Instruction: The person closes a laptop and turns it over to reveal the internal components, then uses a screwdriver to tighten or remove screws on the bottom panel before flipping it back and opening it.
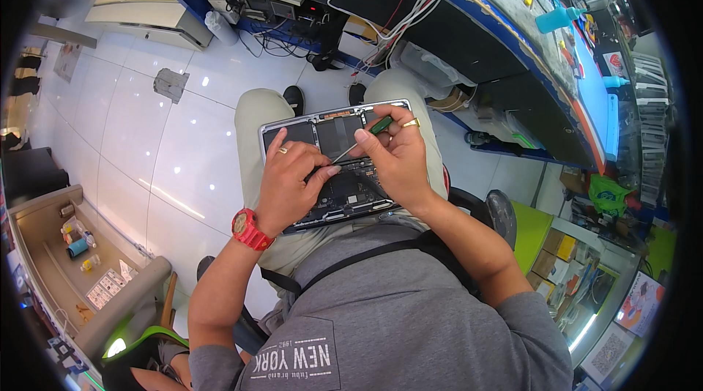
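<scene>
An opened laptop (335,131), inner parts exposed, rests across my thighs. My right hand (395,157) grips a screwdriver with a green handle (381,124); its thin shaft slants down-left to the middle of the laptop. At that tip, my left hand (289,179) has thumb and index finger drawn together over the inner parts. Whether they pinch the tip or a small part is too small to make out. My left index or upper finger reaches over the battery area. A red watch (250,230) is on my left wrist.
A cluttered workbench (512,54) with tools, bottles and hanging cables curves along the top and right. A beige open cabinet (128,296) holds small items at lower left. A glass display case (575,281) stands at lower right. Another person (165,362) is partly visible at lower left.
</scene>
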Available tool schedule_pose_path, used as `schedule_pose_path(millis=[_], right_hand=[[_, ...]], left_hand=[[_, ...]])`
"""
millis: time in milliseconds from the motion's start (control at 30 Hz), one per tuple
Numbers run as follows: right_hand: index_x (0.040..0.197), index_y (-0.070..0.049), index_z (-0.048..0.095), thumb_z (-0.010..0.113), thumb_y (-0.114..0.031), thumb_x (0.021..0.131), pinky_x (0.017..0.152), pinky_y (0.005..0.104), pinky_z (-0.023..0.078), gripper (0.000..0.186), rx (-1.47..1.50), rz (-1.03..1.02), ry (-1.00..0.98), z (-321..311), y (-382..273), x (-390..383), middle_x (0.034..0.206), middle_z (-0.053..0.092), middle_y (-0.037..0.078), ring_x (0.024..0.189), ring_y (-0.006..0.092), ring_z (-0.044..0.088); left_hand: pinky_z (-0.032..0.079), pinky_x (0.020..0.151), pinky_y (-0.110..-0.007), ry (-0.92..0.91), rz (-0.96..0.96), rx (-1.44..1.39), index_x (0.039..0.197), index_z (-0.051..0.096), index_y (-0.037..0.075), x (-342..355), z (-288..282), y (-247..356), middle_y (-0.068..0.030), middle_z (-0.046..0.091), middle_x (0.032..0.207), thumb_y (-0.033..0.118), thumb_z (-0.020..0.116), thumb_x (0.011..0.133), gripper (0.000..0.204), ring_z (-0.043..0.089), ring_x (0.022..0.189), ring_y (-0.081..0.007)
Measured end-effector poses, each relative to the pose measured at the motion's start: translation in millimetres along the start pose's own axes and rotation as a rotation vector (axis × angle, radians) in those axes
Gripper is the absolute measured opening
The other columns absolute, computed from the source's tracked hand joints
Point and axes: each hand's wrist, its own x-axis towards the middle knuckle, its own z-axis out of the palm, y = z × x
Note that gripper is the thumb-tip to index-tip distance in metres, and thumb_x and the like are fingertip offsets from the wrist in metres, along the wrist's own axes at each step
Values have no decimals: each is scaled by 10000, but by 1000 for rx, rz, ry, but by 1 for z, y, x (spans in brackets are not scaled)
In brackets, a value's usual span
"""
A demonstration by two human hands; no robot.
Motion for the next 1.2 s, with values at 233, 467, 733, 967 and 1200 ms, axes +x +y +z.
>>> schedule_pose_path(millis=[233, 467, 733, 967, 1200], right_hand=[[1383, 57, 445, 714, -46, 1037, 788, 263, 589, 450, -5, -29, -18, -1, -1, -4, 1065, 688, 134, 906, 153, 739], [1374, 61, 452, 718, -46, 1036, 785, 265, 593, 443, -5, -27, -34, -1, 4, -1, 1063, 694, 136, 908, 151, 736], [1354, 65, 459, 729, -55, 1032, 767, 258, 586, 437, 12, -20, -7, -3, 6, 0, 1052, 699, 137, 896, 145, 733], [1330, 59, 465, 746, -79, 1026, 735, 256, 580, 436, -20, 20, -4, -1, 5, -1, 1028, 703, 142, 863, 147, 738], [1326, 56, 465, 746, -74, 1025, 736, 254, 582, 432, 29, 13, 10, 1, 3, -1, 1022, 696, 135, 866, 145, 737]], left_hand=[[299, 1250, -567, 11, 25, 14, 921, 787, 80, 1, 0, 2, -43, 711, 924, 173, 810, 910, 96, 678, 950, -252], [302, 1247, -574, 3, 18, 18, 908, 791, 85, 0, 0, 2, -43, 713, 908, 173, 812, 911, 90, 681, 934, -252], [303, 1249, -563, -4, -12, 11, 992, 760, 74, 0, -2, 0, -65, 723, 956, 226, 849, 884, 206, 686, 944, -277], [301, 1252, -553, -5, -8, -44, 957, 750, 76, 0, 1, 4, -60, 725, 931, 197, 833, 897, 159, 687, 907, -267], [298, 1254, -554, 1, -19, -62, 911, 732, 78, -1, 3, 2, -54, 719, 898, 153, 810, 909, 109, 681, 887, -261]])
